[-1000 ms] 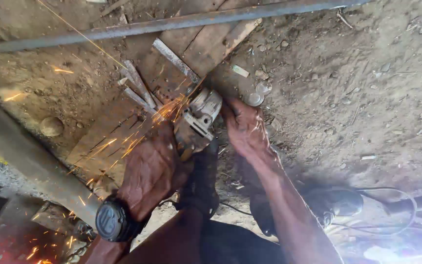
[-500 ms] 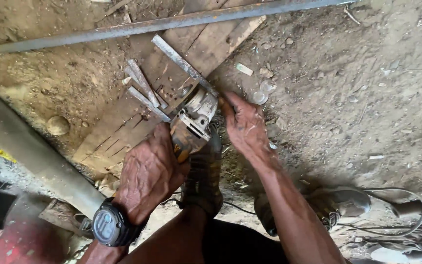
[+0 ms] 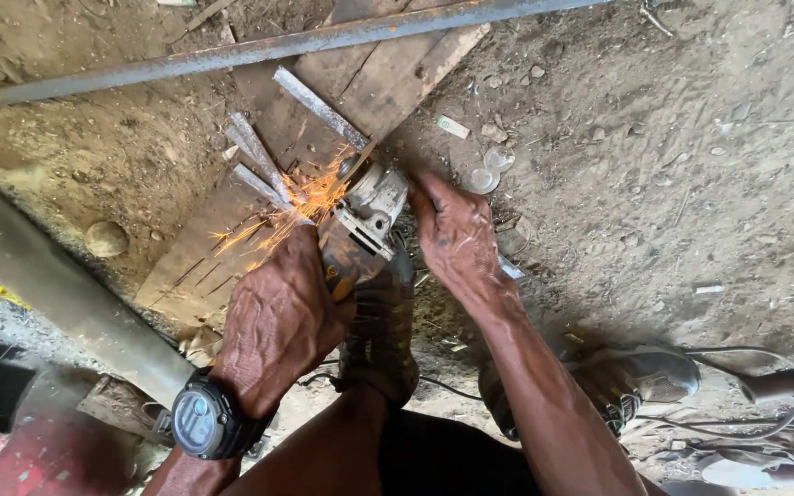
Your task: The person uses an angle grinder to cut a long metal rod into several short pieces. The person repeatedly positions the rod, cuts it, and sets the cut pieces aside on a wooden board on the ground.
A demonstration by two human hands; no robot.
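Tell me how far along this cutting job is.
Done: two short metal strips lie loose on the wooden board. In hand: the left hand and right hand hold the angle grinder to a flat bar, sparks flying. Left: that bar is not visibly severed.

Dirt ground (image 3: 673,138) carries a wooden board (image 3: 232,248), long steel bar (image 3: 259,48) and stones.

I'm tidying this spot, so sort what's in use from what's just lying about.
In use:
- grinder, gripped by left hand and right hand
- flat bar under the disc, sparks flying
- plank beneath it
- boot on the plank

Lying about:
- long rod
- grey post
- stone
- cut strips
- cable
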